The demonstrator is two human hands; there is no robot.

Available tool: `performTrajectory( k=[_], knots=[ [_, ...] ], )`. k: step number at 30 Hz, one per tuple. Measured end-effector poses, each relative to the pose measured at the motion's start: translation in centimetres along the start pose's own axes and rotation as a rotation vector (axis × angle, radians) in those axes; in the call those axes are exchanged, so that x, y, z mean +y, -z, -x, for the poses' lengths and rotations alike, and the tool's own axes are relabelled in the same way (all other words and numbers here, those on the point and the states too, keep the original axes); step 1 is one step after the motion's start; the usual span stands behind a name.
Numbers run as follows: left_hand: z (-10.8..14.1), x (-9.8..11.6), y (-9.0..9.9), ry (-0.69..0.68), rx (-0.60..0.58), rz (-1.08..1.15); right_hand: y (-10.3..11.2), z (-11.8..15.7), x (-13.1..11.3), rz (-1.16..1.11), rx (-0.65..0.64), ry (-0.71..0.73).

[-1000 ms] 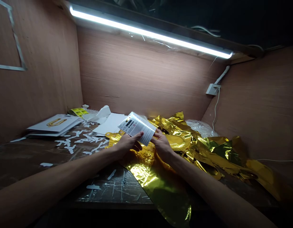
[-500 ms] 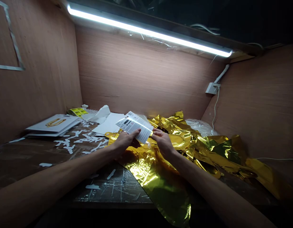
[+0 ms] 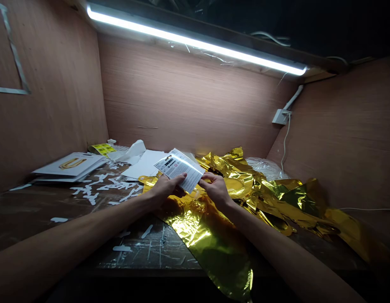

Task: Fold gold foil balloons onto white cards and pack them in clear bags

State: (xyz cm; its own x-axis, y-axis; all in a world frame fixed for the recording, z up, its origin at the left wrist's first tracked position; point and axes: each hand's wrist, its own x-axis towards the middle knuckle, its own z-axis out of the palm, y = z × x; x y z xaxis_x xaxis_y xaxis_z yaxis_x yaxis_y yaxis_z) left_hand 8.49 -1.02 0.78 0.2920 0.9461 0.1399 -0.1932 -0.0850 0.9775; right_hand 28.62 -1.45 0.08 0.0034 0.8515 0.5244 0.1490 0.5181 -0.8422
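A flat printed packet [image 3: 183, 171], white with grey text and a hang hole, is held tilted above the table. My left hand [image 3: 169, 187] is closed on its lower left side, thumb across the printed face. At its right edge, my right hand [image 3: 215, 187] pinches with thumb and fingers; whether the edge itself or something small sits between them is hard to see. Shiny gold foil balloons [image 3: 207, 227] lie crumpled beneath both hands, one draping over the table's front edge.
A stack of white packets [image 3: 70, 165] with a gold U picture is at the left. White paper cut-offs [image 3: 119, 184] are scattered near it. White sheets [image 3: 144, 164], a yellow label sheet [image 3: 102, 149] and clear plastic [image 3: 266, 167] lie at the back. A socket box [image 3: 281, 116] hangs on the right wall.
My right hand's fingers have shifted slightly at the packet's right edge. The packet stays in nearly the same place, and the view has moved a little.
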Motion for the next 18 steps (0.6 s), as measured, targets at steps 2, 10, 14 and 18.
performTrajectory(
  k=[2,10,14,18],
  knots=[
    [0.02,0.06,0.0,-0.015,0.012,0.0,-0.05,0.01,-0.17,-0.005,0.0,-0.01],
    [-0.17,0.17,0.02,-0.045,0.03,0.025,0.27,-0.3,-0.56,-0.098,0.111,-0.059],
    [-0.18,0.18,0.08,-0.065,0.03,-0.004,0.3,-0.41,-0.53,-0.124,0.063,-0.078],
    [0.02,0.41,0.08,-0.076,0.044,-0.058,0.17,-0.4,-0.45,-0.169,0.056,-0.095]
  ],
)
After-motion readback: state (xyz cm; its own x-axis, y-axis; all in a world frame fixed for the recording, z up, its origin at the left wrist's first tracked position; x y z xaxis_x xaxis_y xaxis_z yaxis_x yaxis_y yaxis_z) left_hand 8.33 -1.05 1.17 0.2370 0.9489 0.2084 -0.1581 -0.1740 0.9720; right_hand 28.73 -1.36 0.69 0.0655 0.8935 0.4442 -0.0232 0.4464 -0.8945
